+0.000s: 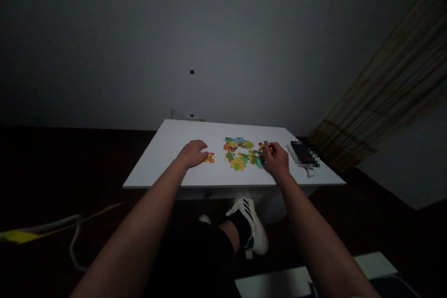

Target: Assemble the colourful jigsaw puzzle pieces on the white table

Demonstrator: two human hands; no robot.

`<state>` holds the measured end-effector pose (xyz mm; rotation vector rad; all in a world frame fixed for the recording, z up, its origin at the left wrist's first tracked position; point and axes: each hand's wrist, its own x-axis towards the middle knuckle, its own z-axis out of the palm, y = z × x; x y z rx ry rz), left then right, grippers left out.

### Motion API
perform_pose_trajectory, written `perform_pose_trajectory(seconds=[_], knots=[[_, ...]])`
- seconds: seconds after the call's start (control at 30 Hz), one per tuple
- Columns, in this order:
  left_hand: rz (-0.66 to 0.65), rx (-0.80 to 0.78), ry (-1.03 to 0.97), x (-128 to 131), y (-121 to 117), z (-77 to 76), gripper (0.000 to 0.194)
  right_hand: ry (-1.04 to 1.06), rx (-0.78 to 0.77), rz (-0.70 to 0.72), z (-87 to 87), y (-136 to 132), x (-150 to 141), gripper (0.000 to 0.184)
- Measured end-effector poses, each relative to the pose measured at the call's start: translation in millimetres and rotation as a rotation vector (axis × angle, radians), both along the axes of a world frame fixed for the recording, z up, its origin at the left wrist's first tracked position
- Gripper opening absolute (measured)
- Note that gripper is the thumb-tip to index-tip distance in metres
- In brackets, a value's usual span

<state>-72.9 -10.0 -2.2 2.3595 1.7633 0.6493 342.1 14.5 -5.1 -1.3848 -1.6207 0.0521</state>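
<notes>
Several colourful jigsaw pieces [240, 153] lie scattered in the middle of a small white table [164, 149]. My left hand [193, 152] rests palm down on the table, fingers curled, its fingertips touching an orange piece [210, 158] that lies apart from the rest. My right hand [275, 158] is at the right edge of the pile, fingers pinched round a small piece [264, 145].
A phone [304, 153] with a white cable lies at the table's right edge. A grey wall stands behind, a striped curtain [384, 107] at the right. My crossed leg and a white sneaker [249, 223] show below the table. The floor is dark.
</notes>
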Motion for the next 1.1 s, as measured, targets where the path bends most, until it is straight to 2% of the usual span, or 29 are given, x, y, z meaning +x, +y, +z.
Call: perform_pose_trajectory(seconds=[0.13, 0.23, 0.37, 0.47, 0.5, 0.63, 0.7, 0.87, 1.1], knots=[[0.008, -0.005, 0.002, -0.3, -4.0, 2.2, 0.046, -0.054, -0.032, 0.095, 8.4, -12.1, -19.2, 0.044], [0.018, -0.013, -0.004, -0.4, -6.5, 3.9, 0.047, -0.007, -0.111, 0.21, 10.6, -27.7, -50.5, 0.038], [0.033, -0.02, -0.009, 1.3, -10.2, 7.6, 0.045, 0.181, -0.246, 0.365, 4.3, -49.0, -107.8, 0.026], [0.045, -0.012, -0.005, 2.7, -13.5, 10.7, 0.043, 0.344, -0.453, 0.463, -0.4, -55.8, -139.6, 0.02], [0.049, -0.007, -0.004, 2.8, -14.5, 11.5, 0.043, 0.337, -0.469, 0.467, -0.2, -56.0, -145.3, 0.019], [0.067, 0.002, 0.004, 1.0, -15.4, 12.2, 0.042, 0.148, -0.333, 0.384, 9.4, -52.0, -150.7, 0.011], [0.066, 0.0, 0.001, -0.3, -14.1, 11.2, 0.042, 0.101, -0.319, 0.356, 15.5, -49.8, -152.5, 0.008], [0.052, -0.025, -0.024, -2.5, -10.1, 7.0, 0.045, 0.184, -0.387, 0.338, 16.5, -48.0, -170.0, 0.045], [0.055, -0.034, -0.05, -2.6, -10.4, 4.1, 0.048, 0.035, -0.374, 0.245, 7.5, -52.5, -179.9, 0.044]])
